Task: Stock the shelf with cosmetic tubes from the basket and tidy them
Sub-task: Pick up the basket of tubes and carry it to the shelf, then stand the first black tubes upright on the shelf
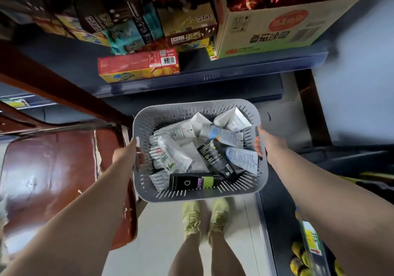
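Observation:
A grey slotted plastic basket [147,113] hangs in the air in front of me, above my feet. My left hand [125,154] grips its left rim and my right hand [265,145] grips its right rim. Inside lie several cosmetic tubes, mostly white [173,150], with a black tube [215,158] across the middle and a black box with a green and purple band [191,181] at the near side. The dark blue shelf [213,77] stands just beyond the basket, below its far rim in the view.
The shelf carries a red and yellow snack box [138,65], stacked snack boxes [187,30] behind it and a large open carton [273,28] at the right. A worn brown chair [49,169] stands at my left. Lower shelving with yellow packs [298,254] runs along my right.

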